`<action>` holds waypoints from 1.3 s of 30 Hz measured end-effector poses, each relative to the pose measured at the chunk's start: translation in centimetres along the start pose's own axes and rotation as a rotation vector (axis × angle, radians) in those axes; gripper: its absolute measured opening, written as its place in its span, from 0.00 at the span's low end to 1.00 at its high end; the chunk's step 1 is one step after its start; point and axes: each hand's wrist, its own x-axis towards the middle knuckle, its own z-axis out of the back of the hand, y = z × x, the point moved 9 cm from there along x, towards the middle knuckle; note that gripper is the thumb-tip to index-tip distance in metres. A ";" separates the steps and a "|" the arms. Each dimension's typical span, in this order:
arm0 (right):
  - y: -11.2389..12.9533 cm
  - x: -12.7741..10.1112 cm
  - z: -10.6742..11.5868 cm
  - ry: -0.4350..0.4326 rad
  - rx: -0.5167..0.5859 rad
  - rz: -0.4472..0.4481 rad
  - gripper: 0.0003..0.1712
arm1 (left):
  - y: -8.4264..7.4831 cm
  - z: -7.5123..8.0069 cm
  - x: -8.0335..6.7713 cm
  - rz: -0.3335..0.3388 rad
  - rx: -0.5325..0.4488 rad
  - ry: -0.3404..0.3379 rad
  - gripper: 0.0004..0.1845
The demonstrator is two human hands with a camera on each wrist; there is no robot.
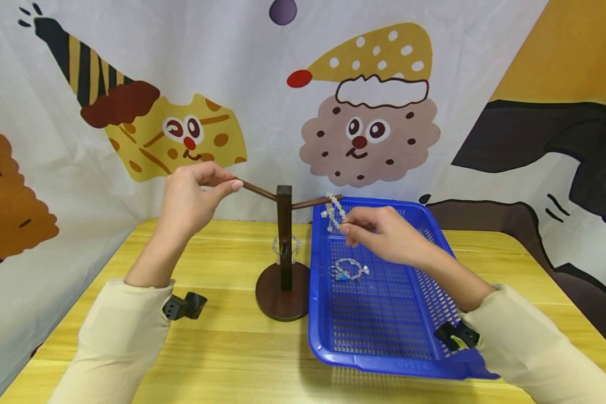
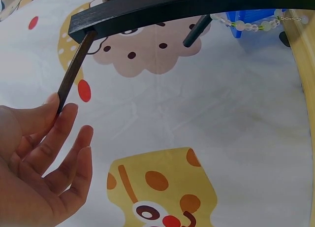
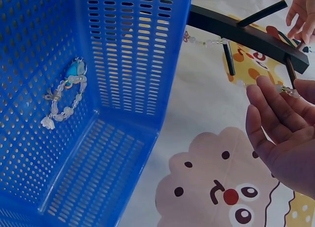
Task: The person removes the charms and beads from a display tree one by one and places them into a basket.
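Pinching the tip of the stand's left peg (image 1: 255,189) between thumb and forefinger, the person's left hand (image 1: 189,196) is raised above the yellow table (image 1: 222,348); the left wrist view shows the thumb and index fingertip pressed on the peg's end, with the other fingers loosely extended below. Just right of that hand rises the dark wooden jewellery stand (image 1: 284,247), its post upright on a round base, and a clear beaded bracelet (image 1: 285,245) hangs low on the post, between the two hands. Further right, the stand's right peg (image 1: 315,201) reaches toward the right hand (image 1: 384,233), and a pale beaded bracelet (image 1: 335,211) is draped over the peg's outer end. The right hand's fingertips pinch the lower part of that bracelet, the hand hovering over a blue perforated basket (image 1: 399,348). Below this hand, on the basket's floor, lies another beaded bracelet (image 1: 348,270) with a blue charm. Behind everything hangs a cartoon-printed cloth backdrop (image 1: 373,112).
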 end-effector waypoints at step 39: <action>-1.2 -0.7 2.7 -0.108 0.006 -0.016 0.07 | -0.1 0.0 0.0 -0.005 0.009 0.005 0.10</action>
